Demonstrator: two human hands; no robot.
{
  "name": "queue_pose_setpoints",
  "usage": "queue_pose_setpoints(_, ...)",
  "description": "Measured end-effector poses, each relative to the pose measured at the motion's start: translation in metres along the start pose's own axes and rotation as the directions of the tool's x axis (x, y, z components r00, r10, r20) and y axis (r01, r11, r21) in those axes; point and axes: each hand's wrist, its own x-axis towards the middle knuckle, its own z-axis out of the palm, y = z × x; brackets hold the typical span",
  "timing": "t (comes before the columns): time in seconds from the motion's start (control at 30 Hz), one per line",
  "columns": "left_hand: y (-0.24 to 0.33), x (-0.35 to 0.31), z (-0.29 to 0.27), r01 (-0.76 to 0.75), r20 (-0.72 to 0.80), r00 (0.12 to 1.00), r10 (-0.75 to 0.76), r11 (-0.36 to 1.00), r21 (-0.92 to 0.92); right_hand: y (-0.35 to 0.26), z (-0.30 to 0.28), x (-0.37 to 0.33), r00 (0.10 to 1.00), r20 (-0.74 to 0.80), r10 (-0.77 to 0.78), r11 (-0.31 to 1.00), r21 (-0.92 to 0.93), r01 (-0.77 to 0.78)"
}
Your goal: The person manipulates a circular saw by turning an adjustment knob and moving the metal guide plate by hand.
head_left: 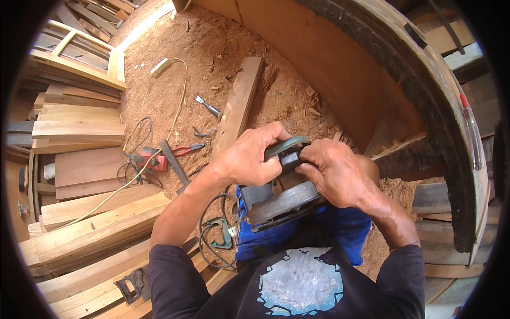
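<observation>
Above my lap, between both hands, is a partly opened-up power tool (284, 201) with a grey metal body and a curved teal part; I cannot tell its exact kind. My left hand (255, 154) is closed on its far left side, the thumb and fingers bent at the teal part. From the right, my right hand (334, 173) grips the tool with bent fingers, its thumb pointing into the open middle. The palms hide part of the tool. Beside my left knee lies a separate teal handle piece (220, 232) with a dark looped cord.
On the sawdust floor (175, 95) lie a plank (241, 103), a chisel (207, 106), red-handled pliers (189, 149), a hammer (174, 166) and a red power tool (151, 159). Stacked boards (79, 125) and a handsaw (130, 286) are at left. A large curved wooden piece (425, 95) rises at right, bearing a red-capped pen (470, 130).
</observation>
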Motion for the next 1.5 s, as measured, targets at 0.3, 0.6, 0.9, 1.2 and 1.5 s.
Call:
queue_pose_setpoints(0.3, 0.016, -0.01, 0.004, -0.139, -0.004, 0.989, 0.148, 0.935, 0.325, -0.008, 0.003, -0.008, 1.0, -0.014, 0.018, 1.0, 0.008, -0.017)
queue_pose_setpoints(0.6, 0.024, -0.021, 0.014, -0.143, -0.065, 0.983, 0.171, 0.938, 0.316, -0.008, 0.001, -0.013, 0.999, -0.014, -0.041, 0.999, 0.01, 0.041)
queue_pose_setpoints(0.9, 0.03, -0.03, 0.019, -0.087, -0.133, 0.982, 0.134, 0.947, 0.308, -0.008, 0.008, -0.02, 0.994, -0.048, -0.102, 0.995, 0.004, 0.102)
queue_pose_setpoints(1.2, 0.021, -0.035, 0.023, -0.196, -0.126, 0.963, 0.237, 0.941, 0.274, -0.017, 0.017, -0.028, 0.996, -0.036, -0.081, 0.995, 0.049, 0.082)
queue_pose_setpoints(1.5, 0.02, -0.041, 0.021, -0.17, -0.106, 0.973, 0.207, 0.944, 0.283, -0.018, 0.028, -0.032, 0.981, -0.176, -0.085, 0.982, 0.15, 0.112)
